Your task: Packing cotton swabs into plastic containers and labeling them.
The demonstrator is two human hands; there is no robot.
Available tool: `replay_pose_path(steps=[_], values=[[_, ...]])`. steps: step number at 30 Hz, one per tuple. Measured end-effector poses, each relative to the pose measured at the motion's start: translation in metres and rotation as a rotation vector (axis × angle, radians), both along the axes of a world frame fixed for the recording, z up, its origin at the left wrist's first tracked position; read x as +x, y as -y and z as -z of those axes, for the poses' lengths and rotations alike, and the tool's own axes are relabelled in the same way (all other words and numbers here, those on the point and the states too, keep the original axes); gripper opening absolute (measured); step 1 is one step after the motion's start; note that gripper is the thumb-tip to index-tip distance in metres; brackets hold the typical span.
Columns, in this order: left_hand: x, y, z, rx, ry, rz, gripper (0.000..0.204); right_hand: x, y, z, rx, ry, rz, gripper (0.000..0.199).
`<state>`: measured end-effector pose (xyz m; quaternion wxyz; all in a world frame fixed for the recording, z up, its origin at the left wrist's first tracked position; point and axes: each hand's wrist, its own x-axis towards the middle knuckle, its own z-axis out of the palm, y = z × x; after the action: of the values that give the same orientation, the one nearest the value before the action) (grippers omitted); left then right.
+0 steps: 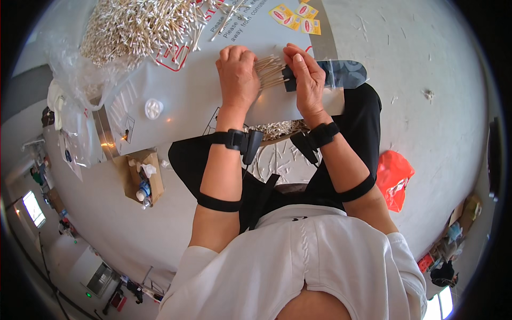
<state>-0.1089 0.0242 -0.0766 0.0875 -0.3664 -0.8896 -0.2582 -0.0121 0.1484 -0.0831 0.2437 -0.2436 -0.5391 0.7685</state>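
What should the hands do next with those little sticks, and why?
Probably slide the bunch of cotton swabs deeper into the clear pouch. The left hand holds the bunch, its ends already at the pouch's mouth, while the right hand pinches that mouth, yet most of each stick is outside.

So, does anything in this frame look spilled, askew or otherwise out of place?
Yes. Loose cotton swabs lie scattered on the floor beyond the work board, away from the big swab pile. An orange plastic bag lies crumpled on the floor at the person's right. The left hand and right hand hold a tidy swab bundle.
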Motion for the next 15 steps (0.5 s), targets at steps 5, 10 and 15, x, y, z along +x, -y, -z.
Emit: replay_pose_path(steps=[5, 10, 15], values=[[0.045, -0.006, -0.003, -0.163, -0.009, -0.032, 0.054, -0.004, -0.007, 0.010, -0.010, -0.060, 0.070, 0.033], [0.077, 0.007, -0.002, -0.275, 0.191, 0.065, 0.083, 0.001, -0.007, 0.003, -0.019, -0.008, 0.005, 0.036], [0.063, 0.008, -0.002, -0.314, 0.121, 0.087, 0.079, 0.002, -0.007, 0.005, -0.095, -0.089, 0.084, 0.032]])
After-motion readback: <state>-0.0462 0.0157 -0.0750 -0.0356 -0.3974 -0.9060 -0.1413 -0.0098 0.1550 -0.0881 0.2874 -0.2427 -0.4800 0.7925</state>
